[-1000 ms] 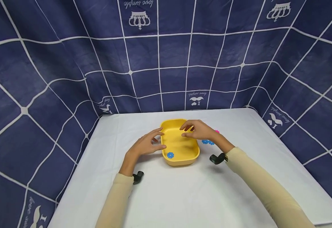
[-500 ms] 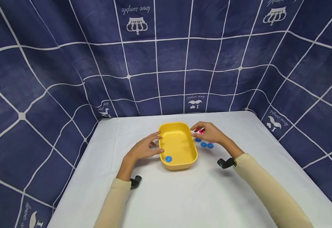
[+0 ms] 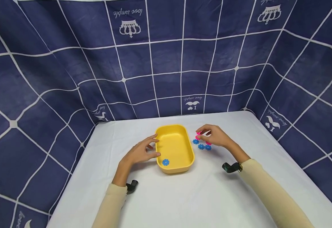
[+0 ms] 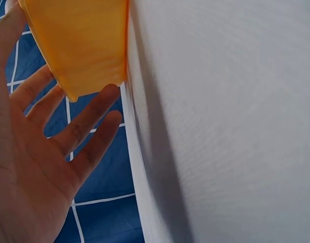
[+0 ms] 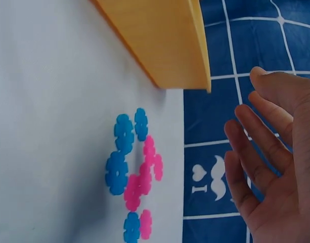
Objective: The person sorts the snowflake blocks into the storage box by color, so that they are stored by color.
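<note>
A yellow plastic tray [image 3: 175, 144] stands on the white cloth, with one blue flower-shaped disc [image 3: 166, 162] lying in its near left corner. At the tray's left rim is my left hand [image 3: 138, 153], its fingers spread and the fingertips right at the edge. In the left wrist view those fingers [image 4: 96, 109] lie loosely along the tray's side. My right hand [image 3: 215, 135] hovers right of the tray above loose flower discs, some blue [image 3: 201, 147] and some pink [image 3: 198, 137]. The right wrist view shows its fingers [image 5: 238, 131] bent loosely, with nothing between them.
A white cloth [image 3: 166, 199] covers the table. Dark blue curtains [image 3: 166, 57] with white grid lines hang behind it and along both sides. Black wrist cameras [image 3: 230, 167] stick out inward from both sleeves.
My right hand has moved from over the tray out to the right, above the loose discs. My left hand stays at the left rim. The head view has shifted slightly.
</note>
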`<action>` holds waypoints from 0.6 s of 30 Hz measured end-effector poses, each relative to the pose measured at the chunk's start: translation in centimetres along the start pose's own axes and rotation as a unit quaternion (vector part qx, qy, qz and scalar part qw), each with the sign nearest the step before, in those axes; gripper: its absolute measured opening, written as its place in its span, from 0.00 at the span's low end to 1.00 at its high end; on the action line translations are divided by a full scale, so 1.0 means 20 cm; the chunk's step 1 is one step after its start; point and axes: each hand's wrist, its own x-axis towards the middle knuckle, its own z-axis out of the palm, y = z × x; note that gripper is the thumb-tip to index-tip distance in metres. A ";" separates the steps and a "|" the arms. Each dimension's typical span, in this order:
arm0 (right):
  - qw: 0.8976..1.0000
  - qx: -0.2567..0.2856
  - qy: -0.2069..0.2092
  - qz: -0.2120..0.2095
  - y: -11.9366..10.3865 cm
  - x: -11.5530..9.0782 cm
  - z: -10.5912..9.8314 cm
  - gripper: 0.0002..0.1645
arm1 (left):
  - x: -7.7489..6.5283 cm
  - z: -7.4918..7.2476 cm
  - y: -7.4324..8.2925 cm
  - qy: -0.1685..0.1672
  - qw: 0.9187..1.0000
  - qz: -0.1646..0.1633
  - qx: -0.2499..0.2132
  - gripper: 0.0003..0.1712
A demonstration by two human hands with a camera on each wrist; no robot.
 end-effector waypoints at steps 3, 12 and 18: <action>1.000 0.002 -0.002 0.004 0.02 -0.02 0.00 0.22 | 0.00 0.00 0.00 -0.001 1.000 -0.001 0.001 0.45; 1.000 0.006 0.004 0.005 0.05 -0.05 0.01 0.21 | 0.00 0.00 0.01 0.001 1.000 -0.002 -0.005 0.41; 1.000 -0.001 0.006 0.011 0.05 -0.04 0.00 0.21 | 0.02 0.00 0.01 0.000 1.000 -0.009 -0.003 0.42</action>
